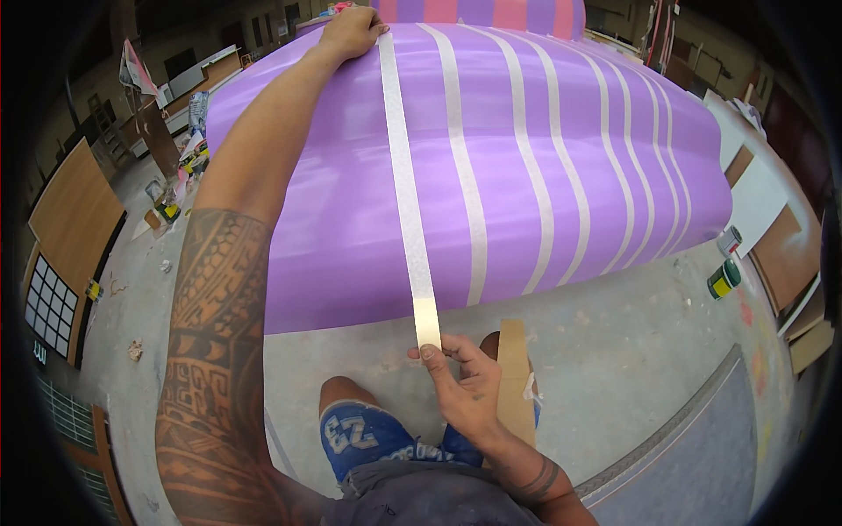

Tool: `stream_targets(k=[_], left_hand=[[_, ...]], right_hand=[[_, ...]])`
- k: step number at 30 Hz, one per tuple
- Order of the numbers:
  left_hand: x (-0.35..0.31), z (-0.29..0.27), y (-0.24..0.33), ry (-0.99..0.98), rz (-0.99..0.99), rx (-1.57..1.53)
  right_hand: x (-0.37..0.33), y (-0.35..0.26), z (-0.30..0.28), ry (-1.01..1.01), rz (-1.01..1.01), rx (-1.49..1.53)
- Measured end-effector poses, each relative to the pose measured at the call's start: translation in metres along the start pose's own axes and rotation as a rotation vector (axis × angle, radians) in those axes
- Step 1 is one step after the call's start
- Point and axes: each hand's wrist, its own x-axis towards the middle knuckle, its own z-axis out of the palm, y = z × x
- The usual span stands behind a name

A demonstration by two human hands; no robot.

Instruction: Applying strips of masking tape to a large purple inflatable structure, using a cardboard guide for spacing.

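Note:
A long pale strip of masking tape (403,180) runs from top to bottom over a large, glossy purple curved form (497,175). High at the far edge, my left hand (353,31) is closed at the strip's upper end, its fingertips on the tape. My right hand (467,379) pinches the lower end between thumb and fingers, just past the form's near edge. That end hangs free of the purple surface and looks yellowish. To the right, several similar tape strips (465,167) lie spaced across the form, narrowing with distance.
A pink-and-purple striped piece (478,10) stands behind the form. Cans, one green and yellow (724,279), sit on the concrete floor at the right, near a grey panel (688,443). A wooden plank (515,386) is beside my right leg. Wood panels (77,206) lean at the left.

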Motion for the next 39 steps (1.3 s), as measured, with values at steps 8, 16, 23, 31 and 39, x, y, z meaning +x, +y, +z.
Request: stream_targets(k=[8,16,23,31,39], left_hand=[[-0.003,0.002,0.015,0.000,-0.006,0.028],[-0.010,-0.002,0.024,0.004,-0.018,0.029],[-0.008,-0.001,0.028,-0.057,-0.063,0.092],[-0.014,-0.001,0.015,0.028,-0.247,-0.015],[-0.224,-0.102,0.159,0.000,-0.396,-0.371]], right_hand=[[0.000,0.006,-0.002,-0.010,0.015,-0.013],[0.000,0.012,-0.003,-0.007,0.010,-0.018],[0.004,0.018,-0.006,-0.009,0.111,-0.019],[0.005,0.027,0.000,-0.040,0.136,-0.065],[0.003,0.012,-0.013,-0.048,0.137,0.005]])
